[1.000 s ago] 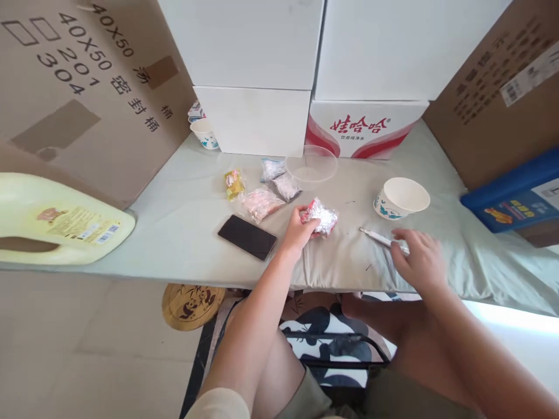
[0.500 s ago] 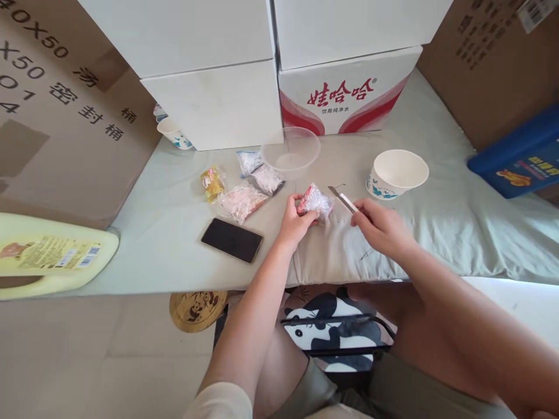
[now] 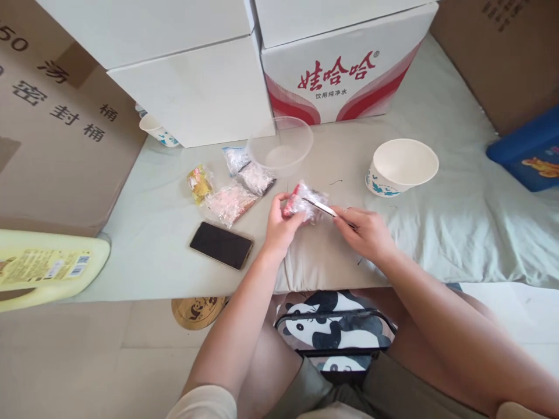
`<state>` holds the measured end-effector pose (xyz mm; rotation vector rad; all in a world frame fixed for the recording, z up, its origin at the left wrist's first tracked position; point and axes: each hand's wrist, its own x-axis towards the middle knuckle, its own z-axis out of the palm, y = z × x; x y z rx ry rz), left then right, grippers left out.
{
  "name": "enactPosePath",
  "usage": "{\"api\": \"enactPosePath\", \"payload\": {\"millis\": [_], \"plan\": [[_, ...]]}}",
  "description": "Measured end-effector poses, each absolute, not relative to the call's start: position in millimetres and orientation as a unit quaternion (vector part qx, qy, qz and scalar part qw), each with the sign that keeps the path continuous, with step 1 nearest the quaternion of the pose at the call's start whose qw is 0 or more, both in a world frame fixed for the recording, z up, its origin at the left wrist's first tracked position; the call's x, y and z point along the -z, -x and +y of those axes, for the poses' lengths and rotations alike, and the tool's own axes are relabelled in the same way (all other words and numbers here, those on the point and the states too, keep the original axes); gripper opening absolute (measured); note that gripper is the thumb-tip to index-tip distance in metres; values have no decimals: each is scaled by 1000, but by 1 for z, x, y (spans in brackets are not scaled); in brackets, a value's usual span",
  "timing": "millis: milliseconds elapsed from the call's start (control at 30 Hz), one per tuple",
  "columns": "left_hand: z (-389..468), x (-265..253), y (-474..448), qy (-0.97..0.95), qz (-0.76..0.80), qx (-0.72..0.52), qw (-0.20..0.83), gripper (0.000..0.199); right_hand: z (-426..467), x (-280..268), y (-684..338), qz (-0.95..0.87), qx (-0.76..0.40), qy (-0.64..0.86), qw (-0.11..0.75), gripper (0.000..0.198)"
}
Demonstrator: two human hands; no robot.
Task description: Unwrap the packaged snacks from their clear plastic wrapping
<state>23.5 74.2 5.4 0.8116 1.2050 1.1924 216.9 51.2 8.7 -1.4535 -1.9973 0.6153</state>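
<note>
Passage: cloth strip (image 3: 349, 196) between my right hand (image 3: 364, 231) and the paper bowl (image 3: 404, 166). Obstacles: 1 knife (image 3: 322, 206), jutting toward my left hand (image 3: 282, 226); 4 packets (image 3: 230, 203) and 1 phone (image 3: 221, 245) left of it; 1 transparent bowl (image 3: 301, 152) ahead.

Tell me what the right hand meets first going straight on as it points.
Probably the packet in the left hand: the knife in the right hand overlaps it, though contact is unclear.

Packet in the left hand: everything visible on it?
The packet is small, in shiny, crinkled wrap that looks like clear plastic, with red along the picture-left side. The left hand grips it at that side. The blade of the knife in the right hand crosses over it; whether they touch, or the wrap is cut, I can't tell.
</note>
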Motion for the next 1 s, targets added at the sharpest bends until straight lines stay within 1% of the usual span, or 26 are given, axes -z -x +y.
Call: {"api": "enactPosePath", "payload": {"millis": [67, 167, 233, 333, 433, 533, 600, 633, 767, 833, 900, 1000], "plan": [[80, -8, -18, -306, 519, -547, 581, 48, 51, -5, -226, -752, -217, 557, 278, 37], [86, -10, -9, -284, 532, -575, 553, 39, 52, 2, -242, -735, -180, 602, 256, 35], [85, -9, -8, -294, 544, -563, 549, 39, 53, 7, -251, -723, -143, 626, 255, 34], [75, -7, -19, -362, 557, -508, 549, 47, 55, 9, -255, -734, -104, 607, 286, 33], [61, -6, -31, -466, 543, -448, 536, 52, 53, 6, -246, -751, -135, 549, 341, 36], [49, -5, -35, -511, 514, -406, 557, 48, 48, 3, -232, -776, -191, 474, 370, 45], [46, -3, -32, -526, 509, -396, 555, 44, 46, 3, -224, -785, -206, 447, 376, 46], [45, -2, -30, -535, 514, -394, 542, 41, 46, 3, -222, -785, -209, 445, 377, 42], [47, -2, -22, -569, 543, -397, 473, 29, 48, 5, -224, -782, -217, 462, 359, 17], [49, -4, -20, -575, 564, -396, 441, 24, 48, 5, -225, -783, -214, 469, 347, 14], [49, -7, -18, -585, 590, -383, 404, 19, 48, 6, -225, -781, -215, 474, 345, 19], [48, -10, -18, -616, 599, -354, 369, 18, 47, 6, -220, -777, -208, 473, 361, 34]]}}
